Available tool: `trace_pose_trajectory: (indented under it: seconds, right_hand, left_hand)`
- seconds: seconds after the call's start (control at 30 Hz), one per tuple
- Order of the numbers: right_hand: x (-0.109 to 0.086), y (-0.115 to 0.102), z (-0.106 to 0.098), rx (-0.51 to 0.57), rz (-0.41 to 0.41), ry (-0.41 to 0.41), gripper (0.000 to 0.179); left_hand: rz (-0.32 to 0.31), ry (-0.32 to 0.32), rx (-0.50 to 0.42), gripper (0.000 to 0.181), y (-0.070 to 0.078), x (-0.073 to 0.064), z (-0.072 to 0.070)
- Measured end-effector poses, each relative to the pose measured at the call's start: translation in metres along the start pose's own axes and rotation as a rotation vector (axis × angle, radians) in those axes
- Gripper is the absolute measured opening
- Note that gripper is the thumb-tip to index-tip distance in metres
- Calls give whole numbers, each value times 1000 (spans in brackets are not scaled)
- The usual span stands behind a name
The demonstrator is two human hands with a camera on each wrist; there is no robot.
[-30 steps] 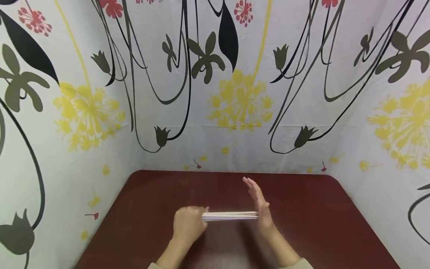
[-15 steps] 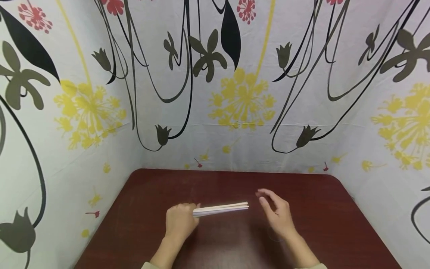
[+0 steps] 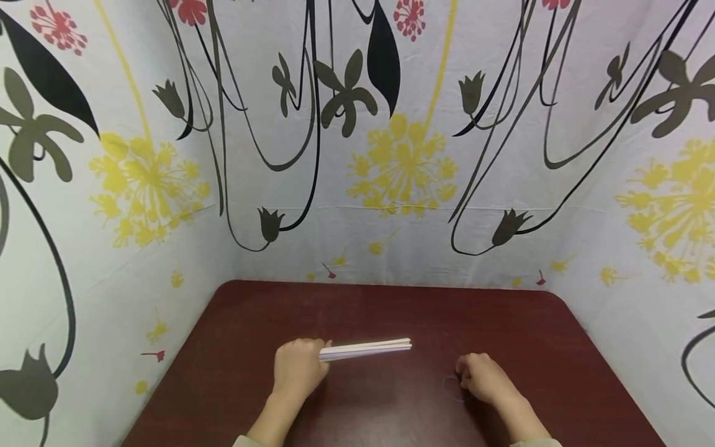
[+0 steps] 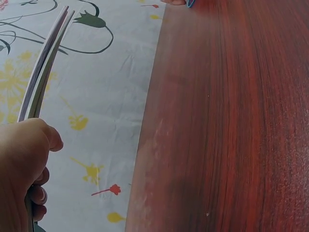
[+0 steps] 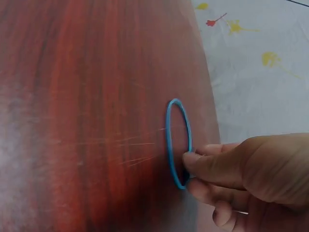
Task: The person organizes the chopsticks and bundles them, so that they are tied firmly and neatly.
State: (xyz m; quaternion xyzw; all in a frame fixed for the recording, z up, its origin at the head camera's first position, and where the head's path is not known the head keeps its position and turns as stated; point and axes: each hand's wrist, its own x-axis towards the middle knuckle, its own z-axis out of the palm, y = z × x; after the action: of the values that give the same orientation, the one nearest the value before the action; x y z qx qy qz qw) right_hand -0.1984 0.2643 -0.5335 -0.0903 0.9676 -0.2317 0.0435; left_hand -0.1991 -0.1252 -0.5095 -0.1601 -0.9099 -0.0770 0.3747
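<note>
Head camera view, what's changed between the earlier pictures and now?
The right hand left the ends of the bundle of slender pale sticks and moved right and down in the picture; its fingers now pinch a thin blue rubbery loop. The left hand and sticks shifted slightly left, the free ends angling upward in the picture. Unchanged: the left hand's grip and the dark red wood-grain table.
</note>
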Motion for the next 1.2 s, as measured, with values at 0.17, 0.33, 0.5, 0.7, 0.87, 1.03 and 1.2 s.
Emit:
trace_pose_trajectory:
  seconds: [0.17,0.33,0.5,0.7,0.87,1.03,1.2]
  right_hand:
    - [-4,5,9,-47,-45,16,25]
    - [-3,6,12,15,-182,32,18]
    - [5,-9,8,90,-240,178,13]
    - [8,-47,-8,309,-275,393,13]
    - [3,-81,-20,518,-373,474,11]
    - [-6,-109,-24,570,-549,473,18]
    - [-12,-116,-20,498,-707,519,26]
  left_hand:
    - [12,-6,-10,42,3,0,-1]
    - [17,-25,-5,38,6,1,-2]
    - [20,-37,-4,36,6,2,-2]
    - [58,15,7,36,6,4,2]
    - [88,142,26,37,6,7,5]
    - [85,236,29,34,4,9,5]
    - [61,272,34,32,4,9,4]
